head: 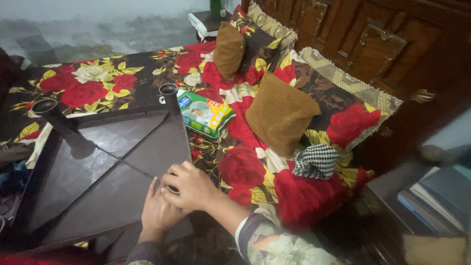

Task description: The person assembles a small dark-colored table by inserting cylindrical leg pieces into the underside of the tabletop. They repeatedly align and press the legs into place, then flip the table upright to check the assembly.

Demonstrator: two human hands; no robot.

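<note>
Upturned dark table is lying legs-up on the floral bed | both my hands are gripping its near corner leg: right hand wrapping it, left hand pressing beside | green package sitting just beyond the table | brown cushion farther right.

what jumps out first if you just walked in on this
Most striking is the bedspread, dark with big red roses, covering the whole bed, with two brown cushions toward its right. On its left lies an upturned dark brown table, legs up. At its near right corner the left hand and the right hand meet, right over left.
</note>
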